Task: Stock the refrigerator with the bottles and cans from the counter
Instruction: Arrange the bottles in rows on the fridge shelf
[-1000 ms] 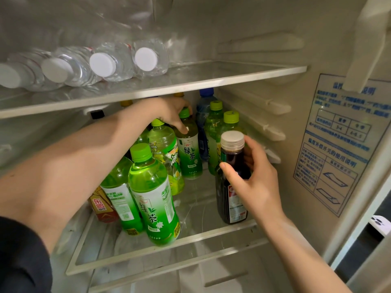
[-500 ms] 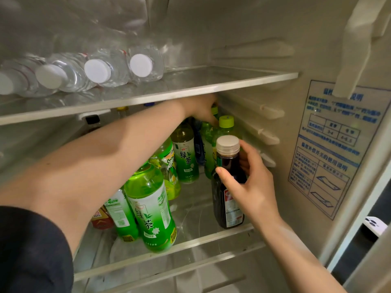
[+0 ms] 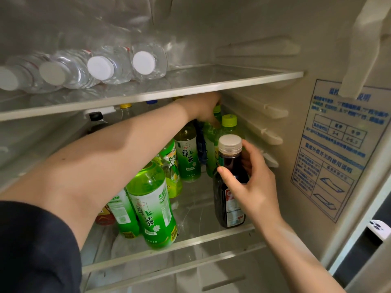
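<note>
My right hand (image 3: 254, 187) grips the neck of a dark drink bottle (image 3: 230, 208) with a white cap, which stands at the front right of the middle glass shelf (image 3: 190, 242). My left hand (image 3: 204, 108) reaches under the upper shelf to the back right. Its fingers curl over the top of a green tea bottle (image 3: 209, 142) beside another green-capped bottle (image 3: 229, 121). Several green tea bottles fill the shelf, with a large one (image 3: 152, 204) at the front left. My left forearm hides part of the back row.
Several clear water bottles (image 3: 101, 68) lie on their sides on the upper shelf (image 3: 232, 79). A blue instruction sticker (image 3: 338, 149) covers the fridge's right wall, with shelf rails (image 3: 264, 121) close behind the bottles. A white phone (image 3: 378, 229) shows at the far right.
My left hand has moved from a green tea bottle in the middle to the one at the back right. My right hand keeps its hold on the dark bottle.
</note>
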A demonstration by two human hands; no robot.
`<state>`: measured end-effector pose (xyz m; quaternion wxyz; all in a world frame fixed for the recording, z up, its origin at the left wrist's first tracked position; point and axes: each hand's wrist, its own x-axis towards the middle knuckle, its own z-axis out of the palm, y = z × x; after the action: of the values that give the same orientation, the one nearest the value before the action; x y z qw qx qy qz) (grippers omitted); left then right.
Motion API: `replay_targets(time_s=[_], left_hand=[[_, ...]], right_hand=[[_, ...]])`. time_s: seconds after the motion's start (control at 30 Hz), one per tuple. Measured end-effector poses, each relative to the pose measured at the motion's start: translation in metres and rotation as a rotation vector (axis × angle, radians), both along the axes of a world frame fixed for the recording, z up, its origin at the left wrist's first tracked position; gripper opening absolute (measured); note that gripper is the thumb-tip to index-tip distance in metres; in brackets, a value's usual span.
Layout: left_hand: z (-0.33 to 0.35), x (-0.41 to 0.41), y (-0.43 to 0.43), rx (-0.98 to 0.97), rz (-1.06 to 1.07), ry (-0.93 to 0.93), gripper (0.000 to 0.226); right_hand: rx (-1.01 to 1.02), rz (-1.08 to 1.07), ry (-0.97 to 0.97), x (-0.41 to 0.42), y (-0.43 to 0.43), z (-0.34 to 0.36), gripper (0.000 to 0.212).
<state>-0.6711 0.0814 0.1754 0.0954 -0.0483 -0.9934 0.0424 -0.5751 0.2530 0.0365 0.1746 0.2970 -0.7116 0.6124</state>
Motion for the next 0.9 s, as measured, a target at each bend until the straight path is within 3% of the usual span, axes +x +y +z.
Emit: replay_targets(time_s=[0.2,0.3,0.4,0.53,0.7,0.9], left_hand=[[0.002,0.009,-0.005,0.114,-0.041,0.0,0.081],[0.01,0.022,-0.011,0.18,-0.053,-0.05,0.074],[0.013,0.037,-0.024,0.151,0.009,-0.069,0.062],[0.013,0.064,-0.047,0.076,0.152,-0.099,0.076],[0.014,0.083,-0.065,0.025,0.292,-0.192,0.065],[0.014,0.096,-0.065,-0.128,0.363,-0.286,0.068]], right_hand=[[0.002,0.005,-0.002,0.0,0.0,0.0,0.062],[0.004,0.005,-0.002,-0.001,0.0,-0.001,0.063],[0.0,0.005,0.005,-0.001,-0.001,-0.001,0.062],[-0.002,0.011,0.01,-0.001,-0.001,0.0,0.062],[-0.024,0.005,0.04,0.004,0.003,-0.001,0.06],[-0.08,-0.05,0.094,0.022,0.017,-0.01,0.059]])
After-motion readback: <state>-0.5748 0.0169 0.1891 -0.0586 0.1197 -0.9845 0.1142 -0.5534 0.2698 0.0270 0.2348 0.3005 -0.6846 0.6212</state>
